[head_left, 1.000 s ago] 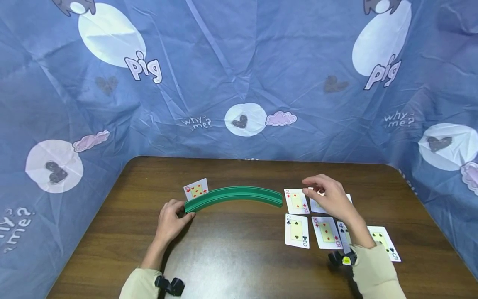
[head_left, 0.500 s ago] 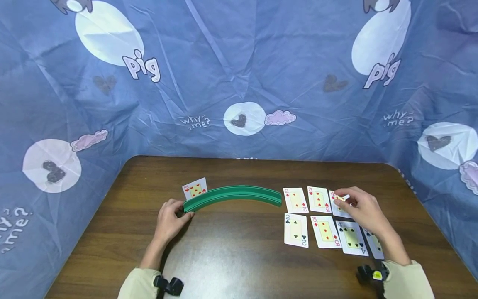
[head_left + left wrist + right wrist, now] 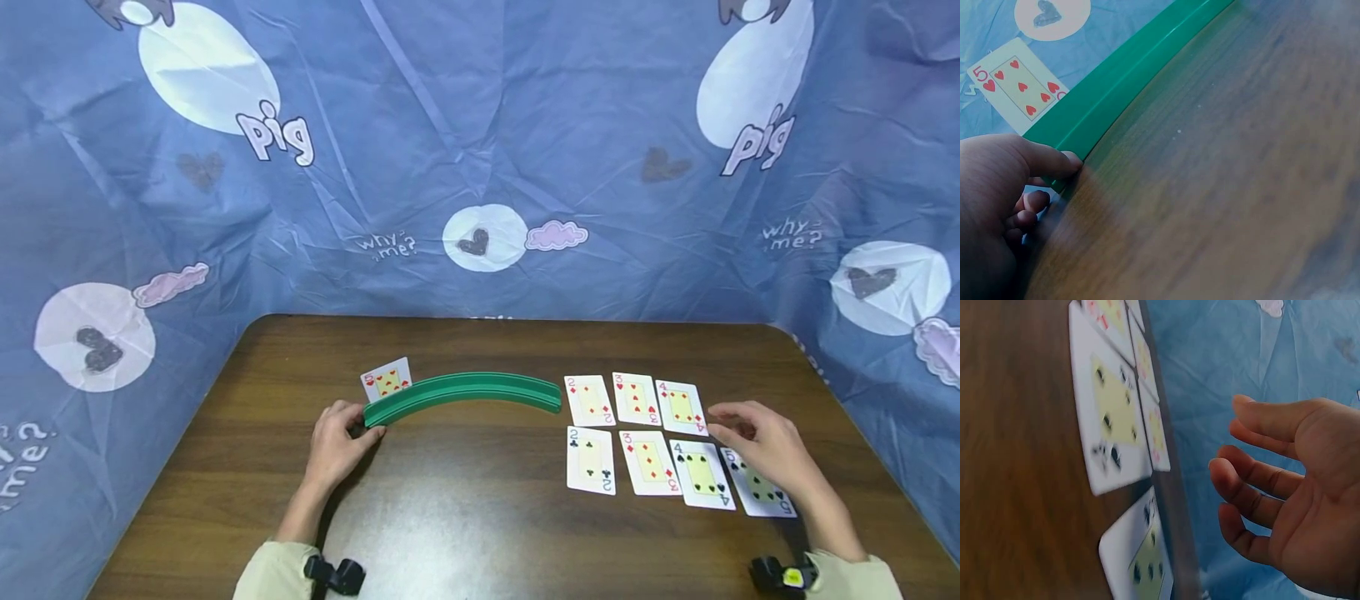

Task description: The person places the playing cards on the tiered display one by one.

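My left hand point(image 3: 334, 446) pinches the left end of a curved green card holder point(image 3: 457, 387), thumb on the near side, as the left wrist view also shows. A five of hearts point(image 3: 1020, 84) stands tilted in the holder near that end. My right hand point(image 3: 767, 446) hovers with loosely bent fingers and holds nothing, just right of a red four point(image 3: 681, 407). Beneath its wrist side lies a black five point(image 3: 757, 485), partly covered by the hand in the head view.
Playing cards lie face up in two rows at the right: a two of diamonds point(image 3: 588, 401) and three of hearts point(image 3: 636, 398) behind, a two of clubs point(image 3: 590, 460), three of diamonds point(image 3: 648, 463) and black four point(image 3: 702, 475) in front. A blue printed cloth point(image 3: 480, 158) hangs behind the table point(image 3: 465, 517).
My right hand has set the red four down at the end of the back row, let go and drawn off to the right. My left hand keeps its hold on the card holder.
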Demonstrator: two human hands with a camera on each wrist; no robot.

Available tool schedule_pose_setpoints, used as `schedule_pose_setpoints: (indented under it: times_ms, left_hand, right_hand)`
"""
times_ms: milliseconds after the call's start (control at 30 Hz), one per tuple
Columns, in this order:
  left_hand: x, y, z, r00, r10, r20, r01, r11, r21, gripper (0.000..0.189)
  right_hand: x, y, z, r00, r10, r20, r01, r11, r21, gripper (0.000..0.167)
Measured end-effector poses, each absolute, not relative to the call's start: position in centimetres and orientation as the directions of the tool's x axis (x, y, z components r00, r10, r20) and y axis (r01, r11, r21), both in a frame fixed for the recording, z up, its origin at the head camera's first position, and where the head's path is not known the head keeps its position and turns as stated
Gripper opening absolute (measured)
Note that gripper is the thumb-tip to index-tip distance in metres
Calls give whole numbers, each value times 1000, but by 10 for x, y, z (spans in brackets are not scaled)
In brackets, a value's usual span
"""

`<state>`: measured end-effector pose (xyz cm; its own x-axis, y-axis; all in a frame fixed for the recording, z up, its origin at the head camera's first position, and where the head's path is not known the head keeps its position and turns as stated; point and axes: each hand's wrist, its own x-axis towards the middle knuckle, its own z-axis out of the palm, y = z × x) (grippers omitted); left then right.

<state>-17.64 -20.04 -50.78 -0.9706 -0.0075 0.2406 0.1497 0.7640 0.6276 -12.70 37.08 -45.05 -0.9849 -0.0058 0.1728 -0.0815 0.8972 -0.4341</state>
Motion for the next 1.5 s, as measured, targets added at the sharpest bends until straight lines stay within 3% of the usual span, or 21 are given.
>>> schedule_pose_setpoints:
  times_ms: [500, 800, 933, 1167, 1500]
  left_hand:
    - [-177, -200, -509, -972, -9, 236, 145, 765, 627, 23]
    - [-177, -201, -509, -971, -5, 241, 150, 769, 622, 24]
    - [-177, -201, -510, -969, -4, 246, 155, 766, 624, 25]
    - [-176, -201, -509, -972, -10, 235, 146, 759, 634, 26]
    - [-176, -200, -509, -964, -6, 265, 164, 770, 616, 22]
  right_hand:
    - [-104, 406, -472, -999, -10, 34, -22, 930, -367, 37]
    - [-90, 423, -481, -990, -90, 106, -121, 930, -346, 43]
    - [-86, 427, -483, -989, -129, 78, -148, 920, -362, 51]
    - [-84, 428, -477, -994, -98, -56, -74, 942, -328, 62]
    - [-88, 424, -472, -990, -28, -141, 13, 960, -280, 72]
